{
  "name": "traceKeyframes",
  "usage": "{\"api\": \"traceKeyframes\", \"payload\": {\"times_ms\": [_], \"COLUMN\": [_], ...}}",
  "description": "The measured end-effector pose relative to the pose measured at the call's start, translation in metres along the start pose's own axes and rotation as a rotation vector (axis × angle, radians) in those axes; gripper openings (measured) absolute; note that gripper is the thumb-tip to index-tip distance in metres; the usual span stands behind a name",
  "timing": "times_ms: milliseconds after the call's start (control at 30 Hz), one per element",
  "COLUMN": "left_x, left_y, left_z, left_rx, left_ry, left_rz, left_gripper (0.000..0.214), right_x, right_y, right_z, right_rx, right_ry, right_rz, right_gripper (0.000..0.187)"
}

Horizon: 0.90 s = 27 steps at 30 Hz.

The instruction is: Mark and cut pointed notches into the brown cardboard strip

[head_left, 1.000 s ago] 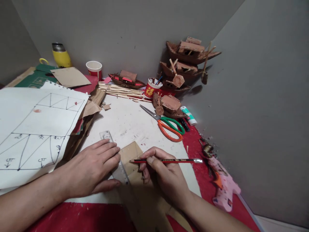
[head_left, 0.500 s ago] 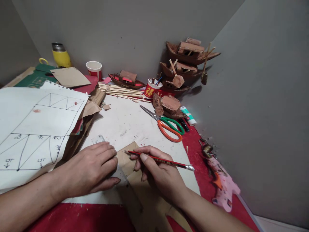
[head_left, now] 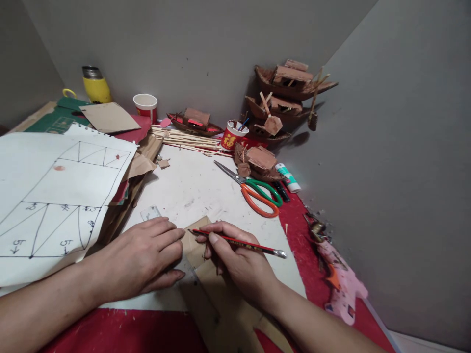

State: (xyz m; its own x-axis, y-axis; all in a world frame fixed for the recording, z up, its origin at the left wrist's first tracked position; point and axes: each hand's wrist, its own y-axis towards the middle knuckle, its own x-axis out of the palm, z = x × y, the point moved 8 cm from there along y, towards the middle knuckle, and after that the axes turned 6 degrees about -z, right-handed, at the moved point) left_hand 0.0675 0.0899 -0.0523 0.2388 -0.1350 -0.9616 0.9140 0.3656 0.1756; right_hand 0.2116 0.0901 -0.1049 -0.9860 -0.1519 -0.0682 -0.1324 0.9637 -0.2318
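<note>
My right hand (head_left: 239, 255) pinches a red and black pencil (head_left: 253, 246) with a silver end. Its tip is at the edge of a piece of brown cardboard (head_left: 200, 250), just beside my left fingertips. My left hand (head_left: 152, 252) lies palm down, fingers stretched out and thumb apart, over a clear ruler (head_left: 150, 213). Most of the ruler is hidden under that hand; its far end shows past the knuckles. The cardboard runs toward me beneath my right wrist, over the white sheet (head_left: 176, 184). Faint lines mark its surface, though shadow blurs them.
Scissors (head_left: 259, 198) with green and orange handles lie beyond my right hand. Model boats (head_left: 257, 162), a paint cup (head_left: 230, 138) and thin sticks (head_left: 184, 137) stand toward the wall. At left a drawn plan (head_left: 73, 191) covers stacked cardboard. A pink glue gun (head_left: 342, 289) lies right.
The pencil and my right hand have shifted slightly left, the tip now closer to my left fingertips. My left hand stays on the ruler. The whole view has moved slightly.
</note>
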Motion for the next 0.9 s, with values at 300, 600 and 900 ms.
{"api": "traceKeyframes", "payload": {"times_ms": [300, 600, 900], "left_x": [0.0020, -0.0004, -0.0028], "left_y": [0.0006, 0.0012, 0.0016], "left_z": [-0.0007, -0.0006, -0.0020], "left_rx": [-0.002, -0.008, -0.011], "left_ry": [0.021, -0.009, -0.060], "left_rz": [-0.032, -0.020, 0.007], "left_gripper": [0.018, 0.014, 0.012], "right_x": [0.0014, 0.0014, 0.0012], "right_y": [0.0011, 0.0006, -0.0010], "right_z": [-0.0067, -0.0059, -0.0090], "right_rx": [-0.053, -0.034, -0.048], "right_ry": [-0.067, -0.056, -0.071], "right_rz": [-0.012, -0.019, -0.028], "right_gripper": [0.019, 0.018, 0.016]}}
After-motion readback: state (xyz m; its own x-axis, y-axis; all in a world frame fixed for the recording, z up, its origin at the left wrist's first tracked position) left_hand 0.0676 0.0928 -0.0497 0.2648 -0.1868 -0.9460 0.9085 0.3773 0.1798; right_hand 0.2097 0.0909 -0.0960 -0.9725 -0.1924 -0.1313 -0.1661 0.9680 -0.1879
